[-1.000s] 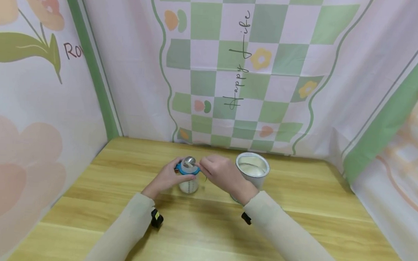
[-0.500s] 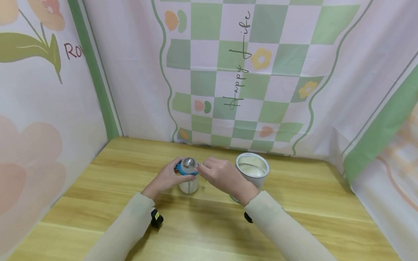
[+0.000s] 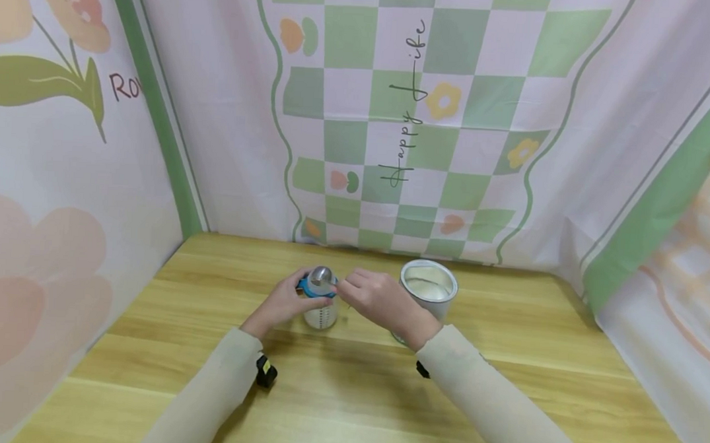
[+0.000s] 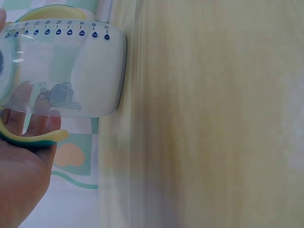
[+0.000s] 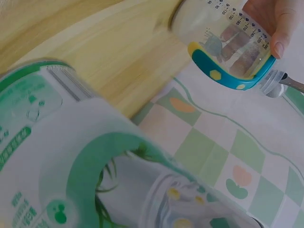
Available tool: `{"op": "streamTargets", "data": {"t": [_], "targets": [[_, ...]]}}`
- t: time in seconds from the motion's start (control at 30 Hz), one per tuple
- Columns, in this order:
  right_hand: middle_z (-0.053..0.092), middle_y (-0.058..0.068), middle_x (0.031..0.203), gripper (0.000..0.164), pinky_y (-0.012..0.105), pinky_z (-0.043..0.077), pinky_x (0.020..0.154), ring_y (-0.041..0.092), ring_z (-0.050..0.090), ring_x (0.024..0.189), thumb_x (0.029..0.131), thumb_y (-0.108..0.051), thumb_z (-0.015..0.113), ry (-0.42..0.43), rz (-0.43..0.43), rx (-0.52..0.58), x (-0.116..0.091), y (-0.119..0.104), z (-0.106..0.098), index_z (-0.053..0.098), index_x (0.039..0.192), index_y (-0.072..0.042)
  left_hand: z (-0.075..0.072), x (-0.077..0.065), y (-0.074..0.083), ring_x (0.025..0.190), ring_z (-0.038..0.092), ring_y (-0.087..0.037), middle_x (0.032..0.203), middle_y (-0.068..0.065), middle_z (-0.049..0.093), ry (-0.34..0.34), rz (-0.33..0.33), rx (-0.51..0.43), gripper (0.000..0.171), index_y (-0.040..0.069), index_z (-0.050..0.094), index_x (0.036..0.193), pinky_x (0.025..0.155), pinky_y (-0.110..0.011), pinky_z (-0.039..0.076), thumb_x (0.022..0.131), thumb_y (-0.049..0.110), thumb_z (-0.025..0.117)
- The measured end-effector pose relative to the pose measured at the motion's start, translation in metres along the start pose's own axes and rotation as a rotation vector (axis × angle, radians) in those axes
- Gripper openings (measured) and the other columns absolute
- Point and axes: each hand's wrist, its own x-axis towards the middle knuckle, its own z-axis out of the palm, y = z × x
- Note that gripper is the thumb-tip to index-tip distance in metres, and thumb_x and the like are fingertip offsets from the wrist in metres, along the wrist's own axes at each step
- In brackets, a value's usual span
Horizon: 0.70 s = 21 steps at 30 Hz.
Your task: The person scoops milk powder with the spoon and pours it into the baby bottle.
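Observation:
A clear baby bottle point(image 3: 321, 317) with a printed scale and white contents in its base stands on the table. Its blue and yellow handle ring point(image 5: 228, 78) curves down from the neck. My left hand point(image 3: 289, 300) grips the bottle near its neck, thumb in front; fingers show behind the bottle point(image 4: 66, 66) in the left wrist view. My right hand point(image 3: 381, 298) pinches a metal spoon point(image 3: 321, 277) by its handle. The spoon's bowl lies over the bottle mouth, its rounded back facing up. Whether powder is falling cannot be seen. The right hand is outside the right wrist view.
An uncovered can point(image 3: 437, 308) of pale powder stands right of the bottle, partly behind my right wrist. Its green and white printed side point(image 5: 57, 142) fills the near part of the right wrist view. A patterned curtain point(image 3: 388, 137) hangs behind the wooden table point(image 3: 347, 393).
The spoon has turned over at the bottle mouth, from its hollow side showing to its rounded back showing. My right hand has tilted with it. My left hand and the bottle have stayed put.

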Motion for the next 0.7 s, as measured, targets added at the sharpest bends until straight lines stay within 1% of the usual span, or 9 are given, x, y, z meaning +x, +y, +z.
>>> {"op": "streamTargets", "data": {"t": [0.13,0.17,0.27,0.33,0.4,0.5,0.6,0.63,0.7], "targets": [[0.064,0.002,0.077,0.008,0.017,0.052,0.059,0.01,0.061,0.066,0.09,0.0,0.073,0.006,0.019,0.01,0.0014,-0.0001,-0.0004,0.066,0.089,-0.004,-0.0003,0.0002,0.0001,0.116,0.056,-0.021,0.127,0.002,0.062,0.0,-0.001,0.002,0.074,0.027,0.052,0.142,0.099,-0.048,0.045,0.078,0.046,0.086],[0.064,0.002,0.076,0.009,0.017,0.052,0.058,0.01,0.061,0.066,0.09,-0.001,0.073,0.013,0.023,0.015,0.0022,-0.0003,-0.0008,0.065,0.088,-0.004,-0.0005,0.0002,0.0001,0.116,0.056,-0.021,0.127,0.002,0.062,-0.001,-0.001,0.0,0.074,0.026,0.052,0.142,0.099,-0.048,0.045,0.079,0.046,0.086],[0.06,0.001,0.072,0.013,0.016,0.049,0.054,0.009,0.056,0.06,0.099,-0.008,0.063,0.037,0.05,0.043,0.0046,-0.0004,-0.0013,0.063,0.086,-0.005,-0.0008,0.0004,0.0,0.116,0.057,-0.021,0.126,0.002,0.062,-0.002,0.0,-0.004,0.072,0.027,0.053,0.141,0.099,-0.048,0.045,0.079,0.045,0.085],[0.056,0.0,0.069,0.025,0.016,0.046,0.051,0.008,0.052,0.057,0.106,-0.016,0.051,0.054,0.083,0.062,0.0066,0.0001,-0.002,0.061,0.086,-0.006,-0.0009,0.0005,0.0001,0.115,0.057,-0.02,0.125,0.003,0.063,-0.002,0.001,-0.005,0.071,0.027,0.054,0.14,0.099,-0.048,0.046,0.079,0.045,0.085],[0.056,-0.001,0.069,0.036,0.017,0.046,0.051,0.008,0.052,0.056,0.109,-0.025,0.042,0.066,0.136,0.099,0.0069,0.0015,-0.0022,0.061,0.086,-0.006,-0.0008,0.0008,-0.0002,0.113,0.058,-0.02,0.123,0.003,0.063,0.001,0.0,-0.002,0.071,0.027,0.054,0.139,0.098,-0.047,0.046,0.078,0.046,0.086],[0.061,0.0,0.072,0.026,0.021,0.049,0.054,0.01,0.058,0.06,0.106,-0.02,0.054,0.068,0.24,0.173,0.0061,0.0039,-0.0022,0.064,0.086,-0.007,-0.0006,0.001,-0.0003,0.114,0.058,-0.02,0.123,0.002,0.063,0.005,-0.009,0.004,0.074,0.025,0.053,0.14,0.098,-0.047,0.046,0.078,0.048,0.085],[0.066,0.001,0.076,0.009,0.023,0.05,0.056,0.01,0.059,0.063,0.096,-0.011,0.07,0.073,0.356,0.263,0.0036,0.0058,-0.0009,0.069,0.087,-0.008,-0.0004,0.0004,0.0006,0.116,0.058,-0.021,0.126,0.001,0.062,0.008,-0.025,0.014,0.078,0.023,0.051,0.144,0.1,-0.049,0.045,0.078,0.048,0.085],[0.066,0.0,0.075,0.007,0.023,0.048,0.055,0.009,0.057,0.061,0.093,-0.008,0.072,0.076,0.394,0.29,0.0034,0.0061,-0.0007,0.07,0.087,-0.009,-0.0004,0.0,0.0012,0.118,0.057,-0.021,0.127,0.001,0.062,0.007,-0.028,0.013,0.079,0.022,0.05,0.145,0.101,-0.049,0.045,0.079,0.048,0.085],[0.061,-0.003,0.07,0.011,0.022,0.044,0.051,0.006,0.049,0.056,0.096,-0.01,0.069,0.089,0.471,0.34,0.0028,0.007,-0.0008,0.07,0.085,-0.01,-0.0003,-0.0007,0.0022,0.12,0.056,-0.022,0.129,0.0,0.061,0.009,-0.036,0.017,0.081,0.022,0.049,0.146,0.103,-0.05,0.044,0.079,0.047,0.085]]}}
